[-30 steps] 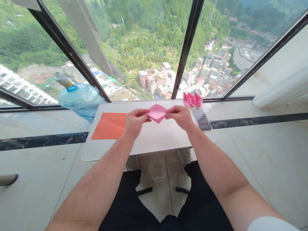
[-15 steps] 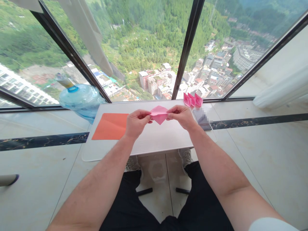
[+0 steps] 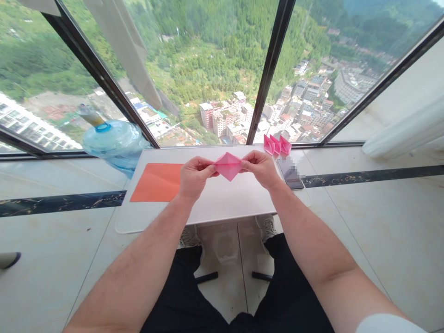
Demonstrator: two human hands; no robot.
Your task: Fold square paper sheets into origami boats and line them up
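A piece of folded pink paper (image 3: 228, 167), diamond-shaped with a crease across its middle, is held up over the small white table. Its left corner is pinched between the thumb and fingers of my left hand (image 3: 195, 175). On the opposite corner, my right hand (image 3: 260, 168) pinches it the same way. An orange paper sheet (image 3: 155, 183) lies flat on the table, partly behind my left hand. Several pink folded paper shapes (image 3: 277, 145) stand in a row at the table's back right, beyond my right hand.
The white table (image 3: 222, 203) stands against the tall windows. A dark phone-like slab (image 3: 291, 175) lies at its right side, partly blurred out. A large blue water bottle (image 3: 116, 141) is on the floor behind the left end. My shoes (image 3: 266, 226) are below the front edge.
The pink paper has tilted slightly between my fingers, so its upper and lower faces and the crease show differently. Both hands keep their pinch; the whole view has shifted slightly.
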